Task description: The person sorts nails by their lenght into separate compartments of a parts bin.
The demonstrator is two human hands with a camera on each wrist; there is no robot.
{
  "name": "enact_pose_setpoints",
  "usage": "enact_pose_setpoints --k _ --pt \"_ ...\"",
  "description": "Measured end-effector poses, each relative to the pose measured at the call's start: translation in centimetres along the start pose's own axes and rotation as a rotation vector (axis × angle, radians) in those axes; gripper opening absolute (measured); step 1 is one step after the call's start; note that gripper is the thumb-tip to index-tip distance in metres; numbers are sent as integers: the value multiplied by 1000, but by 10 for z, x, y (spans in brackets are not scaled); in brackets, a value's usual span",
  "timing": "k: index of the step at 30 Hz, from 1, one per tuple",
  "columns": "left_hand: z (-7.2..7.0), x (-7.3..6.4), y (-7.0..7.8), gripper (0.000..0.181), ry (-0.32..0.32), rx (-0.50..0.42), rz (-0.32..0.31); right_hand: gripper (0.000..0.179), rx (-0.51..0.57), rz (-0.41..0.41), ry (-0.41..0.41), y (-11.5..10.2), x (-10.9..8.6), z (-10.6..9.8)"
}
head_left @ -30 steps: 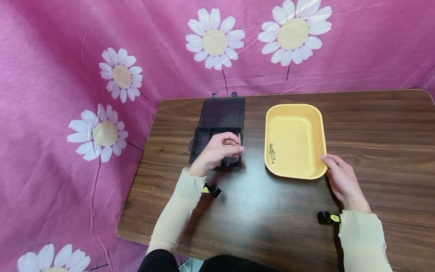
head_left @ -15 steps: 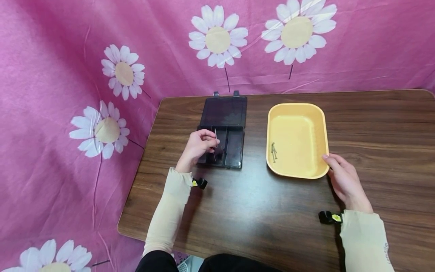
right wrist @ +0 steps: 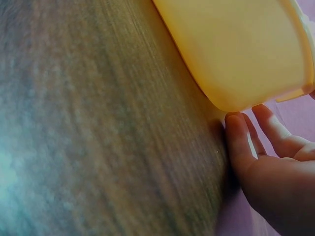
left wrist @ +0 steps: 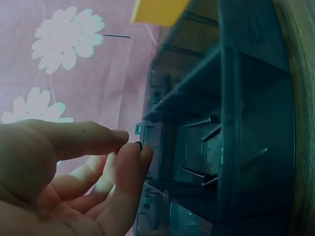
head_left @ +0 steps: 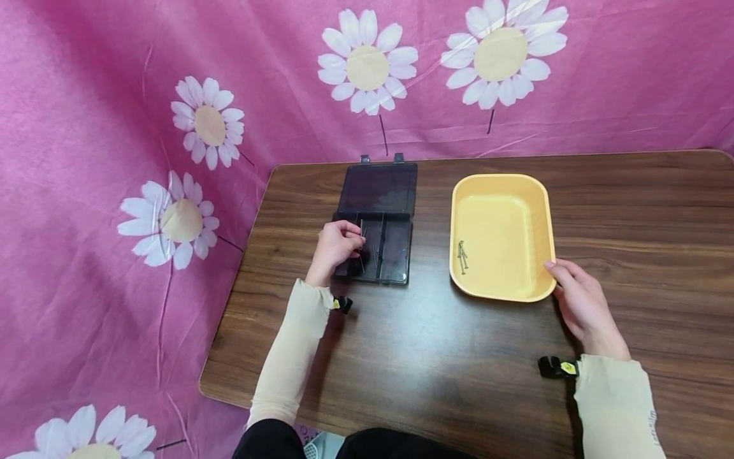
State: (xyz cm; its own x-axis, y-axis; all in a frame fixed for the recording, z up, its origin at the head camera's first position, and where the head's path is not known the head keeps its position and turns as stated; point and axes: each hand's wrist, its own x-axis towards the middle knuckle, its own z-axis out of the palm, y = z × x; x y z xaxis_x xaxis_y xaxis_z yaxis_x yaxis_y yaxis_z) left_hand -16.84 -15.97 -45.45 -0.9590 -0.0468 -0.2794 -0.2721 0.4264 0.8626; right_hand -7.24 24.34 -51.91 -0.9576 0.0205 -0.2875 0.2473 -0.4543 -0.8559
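Observation:
My left hand (head_left: 335, 245) pinches a thin nail (head_left: 362, 227) between thumb and fingertips, held upright over the dark see-through compartment box (head_left: 395, 252). In the left wrist view, only the nail's dark end shows between the fingertips. Several loose nails (left wrist: 197, 122) lie in the box's middle compartment. My right hand (head_left: 585, 309) grips the near right side of the yellow tray (head_left: 507, 236), thumb on the rim. The right wrist view has its fingers against the tray's outer wall. A few nails (head_left: 462, 258) lie at the tray's left side.
The box's lid (head_left: 378, 188) is folded back flat toward the table's far edge. Both containers stand on a brown wood-grain table (head_left: 424, 357), the tray right of the box. Behind hangs a pink cloth (head_left: 275, 76) with white flowers.
My left hand, with the nail pinched, has moved left from the box's right side to its middle compartment and dipped slightly. The right hand stays at the tray.

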Motion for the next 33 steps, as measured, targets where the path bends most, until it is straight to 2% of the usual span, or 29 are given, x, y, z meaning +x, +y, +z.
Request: enact_pose_setpoints --k 7,11,27,33 --pt "10 5 1 15 107 262 82 13 1 -4 -1 -1 0 0" --pt "15 7 0 17 141 361 101 13 -1 -12 -5 0 0 0" --pt "23 8 1 14 122 545 102 13 -11 -10 -4 -1 -1 0" --pt "25 9 2 13 149 610 109 13 -16 -19 -3 0 -1 -1"
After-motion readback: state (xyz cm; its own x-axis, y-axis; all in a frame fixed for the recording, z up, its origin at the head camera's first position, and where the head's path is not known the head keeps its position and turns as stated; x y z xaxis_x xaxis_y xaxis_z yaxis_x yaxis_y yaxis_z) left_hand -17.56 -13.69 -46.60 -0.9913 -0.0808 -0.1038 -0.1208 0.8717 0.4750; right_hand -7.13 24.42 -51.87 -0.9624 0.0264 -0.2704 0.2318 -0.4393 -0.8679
